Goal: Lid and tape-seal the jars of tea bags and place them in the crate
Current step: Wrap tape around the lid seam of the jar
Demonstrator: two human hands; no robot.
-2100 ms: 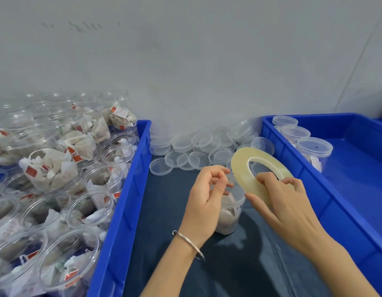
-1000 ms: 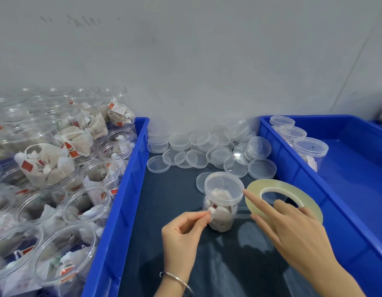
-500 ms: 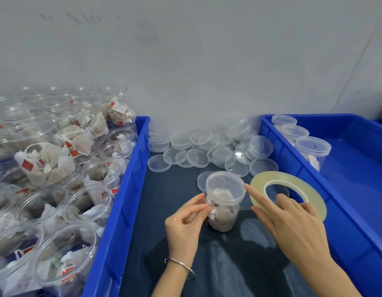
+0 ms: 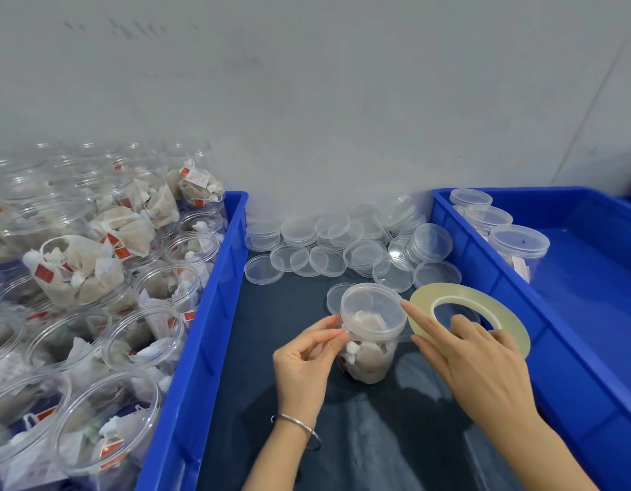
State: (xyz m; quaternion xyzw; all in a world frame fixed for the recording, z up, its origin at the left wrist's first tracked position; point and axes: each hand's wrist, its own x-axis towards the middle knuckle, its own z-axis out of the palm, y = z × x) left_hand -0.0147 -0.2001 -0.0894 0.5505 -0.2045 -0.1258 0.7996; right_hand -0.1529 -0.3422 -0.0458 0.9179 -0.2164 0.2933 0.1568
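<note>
A lidded jar [image 4: 369,343] of tea bags stands upright on the dark mat [image 4: 289,313] between two blue crates, roughly midway across it and just in front of the pile of loose clear lids [image 4: 346,248] heaped along the mat's far edge by the wall. The left hand [image 4: 305,366] is in at the jar's left side, thumb and forefinger curled together in a pinch right against the wall just under the lid's rim; what they grip there is too thin and clear to make out, though it sits where a tape end would be. The right hand [image 4: 480,359] is on the jar's right, holding the tape roll [image 4: 470,320], a wide flat yellowish ring, lying nearly level just beside the jar's lid; its middle fingers curl up through the hole of the ring while the forefinger is stretched straight out, its tip touching the right edge of the jar's lid. So the jar sits squarely between the two sets of fingertips, pinched at the left, touched at the right. A thin bangle [image 4: 300,425] circles the left wrist. In the right crate [image 4: 491,274], three lidded jars [image 4: 519,248] stand in a row along its left wall near the far corner. The left crate [image 4: 204,313] is packed with open jars [image 4: 94,278] of tea bags, stacked and uncapped, right up to its right wall.
</note>
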